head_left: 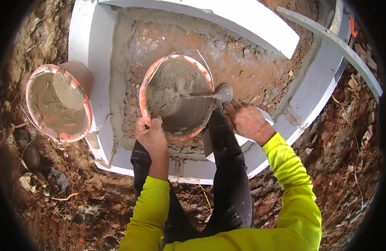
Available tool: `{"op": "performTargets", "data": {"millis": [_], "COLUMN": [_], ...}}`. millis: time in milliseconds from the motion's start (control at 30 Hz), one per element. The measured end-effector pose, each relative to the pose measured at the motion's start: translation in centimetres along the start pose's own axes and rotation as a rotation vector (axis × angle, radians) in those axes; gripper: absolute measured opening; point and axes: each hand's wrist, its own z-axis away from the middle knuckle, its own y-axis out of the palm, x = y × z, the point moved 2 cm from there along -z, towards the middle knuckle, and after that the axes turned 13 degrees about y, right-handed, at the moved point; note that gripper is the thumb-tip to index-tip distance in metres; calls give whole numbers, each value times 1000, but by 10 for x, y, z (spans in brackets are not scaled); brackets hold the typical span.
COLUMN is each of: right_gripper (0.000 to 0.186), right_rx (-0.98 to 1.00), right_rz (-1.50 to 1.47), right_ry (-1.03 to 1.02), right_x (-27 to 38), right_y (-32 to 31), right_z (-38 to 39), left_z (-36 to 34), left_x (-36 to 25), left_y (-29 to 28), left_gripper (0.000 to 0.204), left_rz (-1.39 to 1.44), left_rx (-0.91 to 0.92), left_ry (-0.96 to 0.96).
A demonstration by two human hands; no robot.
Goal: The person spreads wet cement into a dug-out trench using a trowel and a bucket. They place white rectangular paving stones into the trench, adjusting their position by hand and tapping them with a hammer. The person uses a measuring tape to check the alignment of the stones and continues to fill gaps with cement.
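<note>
An orange bucket [145,90] of wet grey mortar [172,111] stands between my feet, inside a frame of white blocks. My left hand [151,136] grips its near-left rim, thumb on top and fingers around the edge. My right hand [249,121], on the right of the bucket, is closed around the handle of what looks like a trowel [203,95]. Its mortar-coated shaft reaches over the rim, and its working end is blurred by motion in the mortar. My right hand hides most of the handle.
A second orange bucket [88,113], smeared with mortar, leans outside the left wall [102,54]. A curved white slab [243,21] crosses the far side. Long grey curved strips [347,48] lie at the far right. My shoe [224,93] is beside the bucket. Rough soil [327,167] surrounds the blocks.
</note>
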Motion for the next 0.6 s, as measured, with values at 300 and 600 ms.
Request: {"op": "performTargets", "data": {"millis": [300, 600], "right_gripper": [41, 31], "right_rx": [-66, 52], "right_rz": [226, 77], "right_ry": [-39, -25], "right_x": [14, 36], "right_y": [-17, -20], "right_z": [-25, 11], "left_z": [21, 30], "left_x": [-36, -38], "left_y": [36, 37], "left_gripper": [21, 24], "left_rz": [-198, -114], "left_rx": [265, 496], "left_ry": [256, 284]}}
